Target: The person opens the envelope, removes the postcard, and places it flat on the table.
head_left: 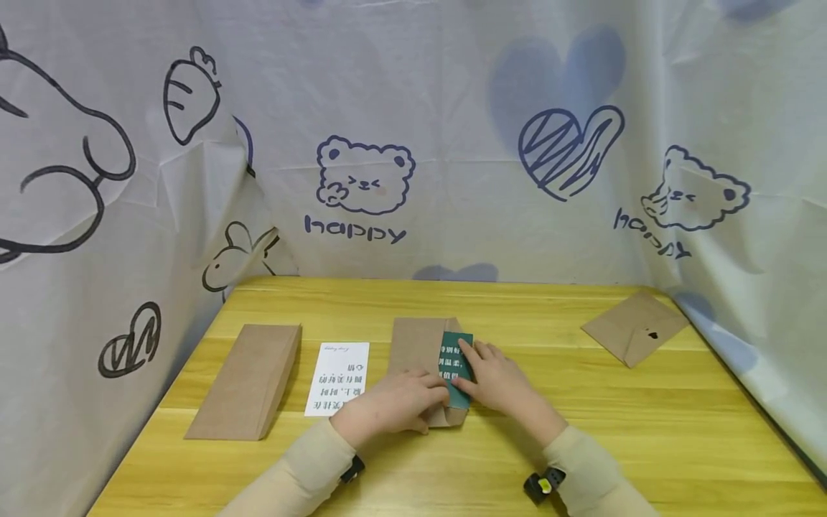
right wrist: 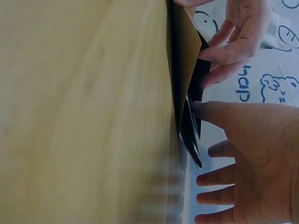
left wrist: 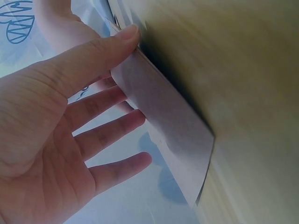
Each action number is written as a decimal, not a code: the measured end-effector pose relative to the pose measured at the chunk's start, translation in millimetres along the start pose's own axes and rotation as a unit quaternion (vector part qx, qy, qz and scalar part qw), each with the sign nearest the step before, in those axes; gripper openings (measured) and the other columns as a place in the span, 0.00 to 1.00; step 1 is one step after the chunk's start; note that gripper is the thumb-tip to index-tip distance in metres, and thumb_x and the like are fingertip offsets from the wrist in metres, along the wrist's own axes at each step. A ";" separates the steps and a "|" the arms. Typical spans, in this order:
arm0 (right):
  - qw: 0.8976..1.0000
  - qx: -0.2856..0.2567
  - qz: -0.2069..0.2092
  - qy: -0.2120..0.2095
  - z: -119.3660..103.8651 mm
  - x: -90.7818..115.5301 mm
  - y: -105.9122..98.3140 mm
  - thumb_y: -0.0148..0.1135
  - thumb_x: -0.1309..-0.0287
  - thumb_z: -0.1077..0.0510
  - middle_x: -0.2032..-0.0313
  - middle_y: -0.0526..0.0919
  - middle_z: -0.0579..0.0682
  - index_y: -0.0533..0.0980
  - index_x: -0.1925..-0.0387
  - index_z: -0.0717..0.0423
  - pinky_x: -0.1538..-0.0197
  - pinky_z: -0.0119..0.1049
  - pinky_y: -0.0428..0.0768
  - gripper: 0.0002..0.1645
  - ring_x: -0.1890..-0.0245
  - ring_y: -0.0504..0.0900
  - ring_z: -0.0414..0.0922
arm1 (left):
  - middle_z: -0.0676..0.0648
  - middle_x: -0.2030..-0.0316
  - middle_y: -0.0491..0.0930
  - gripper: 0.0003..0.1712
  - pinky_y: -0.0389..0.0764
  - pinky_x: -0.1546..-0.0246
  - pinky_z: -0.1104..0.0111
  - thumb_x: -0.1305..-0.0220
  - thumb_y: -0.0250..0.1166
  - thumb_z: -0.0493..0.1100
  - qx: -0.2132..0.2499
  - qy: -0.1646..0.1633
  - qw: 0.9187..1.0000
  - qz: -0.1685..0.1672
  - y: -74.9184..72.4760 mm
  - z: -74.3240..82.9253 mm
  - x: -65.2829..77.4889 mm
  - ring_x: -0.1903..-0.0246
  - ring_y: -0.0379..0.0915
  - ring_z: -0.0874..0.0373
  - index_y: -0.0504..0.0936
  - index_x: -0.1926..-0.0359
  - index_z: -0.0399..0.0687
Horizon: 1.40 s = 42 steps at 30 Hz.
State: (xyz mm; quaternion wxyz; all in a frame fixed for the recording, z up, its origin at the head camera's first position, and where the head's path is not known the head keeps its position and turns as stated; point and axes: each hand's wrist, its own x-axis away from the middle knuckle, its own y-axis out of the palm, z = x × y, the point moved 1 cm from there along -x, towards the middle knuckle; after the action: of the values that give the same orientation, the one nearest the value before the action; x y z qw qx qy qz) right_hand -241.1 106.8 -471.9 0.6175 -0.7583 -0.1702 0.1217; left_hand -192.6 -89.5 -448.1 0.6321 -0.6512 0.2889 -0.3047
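Note:
A brown paper envelope (head_left: 420, 345) lies at the middle of the table with its opening toward the right. A dark green card (head_left: 457, 345) with white printed characters sits part way in that opening, its right part showing. My left hand (head_left: 397, 402) pinches the envelope's near side. In the left wrist view its thumb is at the lower edge of the envelope (left wrist: 163, 102), the other fingers across the top. My right hand (head_left: 500, 380) touches the card's right side with thumb and forefinger; in the right wrist view its other fingers are straight and spread beside the card (right wrist: 190, 135).
To the left lie a white card (head_left: 337, 377) with printed characters and another brown envelope (head_left: 242, 380) with its flap on the right. A closed brown envelope (head_left: 636, 327) with a small black heart lies at the far right. White drawn-on cloth (head_left: 452, 215) hangs around the wooden table (head_left: 646, 431).

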 end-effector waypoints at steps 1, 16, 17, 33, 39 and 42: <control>1.000 0.002 -0.005 0.001 0.0 -0.8 0.8 0.57 0.38 0.35 0.31 0.65 0.64 0.56 0.26 0.51 0.38 0.61 0.73 0.47 0.32 0.65 0.64 | 0.56 0.41 0.76 0.26 0.77 0.41 0.62 0.49 0.73 0.56 -0.002 0.001 1.000 0.000 0.2 0.1 0.1 0.42 0.72 0.58 0.77 0.48 0.62; 1.000 0.003 -0.018 -0.005 0.1 -9.5 0.5 0.61 0.40 0.37 0.28 0.61 0.61 0.60 0.28 0.56 0.34 0.62 0.67 0.47 0.26 0.57 0.58 | 0.55 0.40 0.75 0.26 0.75 0.38 0.60 0.49 0.73 0.56 0.004 -0.006 1.000 -0.004 1.0 1.2 -0.4 0.39 0.71 0.57 0.77 0.49 0.63; 1.000 0.003 -0.016 -0.003 0.0 -9.6 0.2 0.61 0.40 0.37 0.28 0.61 0.61 0.60 0.28 0.57 0.33 0.61 0.67 0.47 0.26 0.57 0.58 | 0.55 0.40 0.75 0.26 0.75 0.38 0.60 0.49 0.73 0.56 0.005 -0.006 1.000 -0.004 1.1 1.2 -0.3 0.39 0.71 0.57 0.77 0.48 0.63; 0.999 0.023 0.040 0.003 7.4 -5.9 -5.8 0.64 0.44 0.35 0.30 0.65 0.62 0.64 0.31 0.62 0.34 0.62 0.67 0.49 0.26 0.58 0.58 | 0.55 0.40 0.75 0.26 0.74 0.37 0.61 0.48 0.74 0.54 0.020 -0.002 1.000 0.001 2.1 1.1 -0.4 0.40 0.71 0.56 0.77 0.48 0.61; 0.998 0.028 0.048 0.008 12.1 -1.9 -8.2 0.66 0.44 0.37 0.29 0.63 0.62 0.63 0.30 0.62 0.32 0.61 0.65 0.50 0.26 0.56 0.58 | 0.55 0.40 0.76 0.25 0.74 0.37 0.62 0.49 0.74 0.53 0.018 -0.002 1.000 0.002 2.2 1.2 -0.6 0.41 0.72 0.57 0.78 0.49 0.62; 0.998 0.026 0.054 0.010 16.1 1.1 -8.8 0.67 0.45 0.38 0.30 0.63 0.63 0.63 0.30 0.63 0.32 0.62 0.64 0.50 0.26 0.56 0.58 | 0.54 0.40 0.76 0.25 0.74 0.37 0.62 0.48 0.74 0.53 0.020 -0.003 1.000 -0.002 1.8 1.3 -0.5 0.41 0.72 0.57 0.78 0.48 0.61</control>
State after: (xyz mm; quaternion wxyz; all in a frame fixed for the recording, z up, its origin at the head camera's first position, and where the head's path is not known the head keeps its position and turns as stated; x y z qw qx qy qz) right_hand -247.4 123.3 -466.5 0.6314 -0.7511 -0.1193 0.1515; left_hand -192.0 -88.3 -450.0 0.6454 -0.6399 0.2797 -0.3094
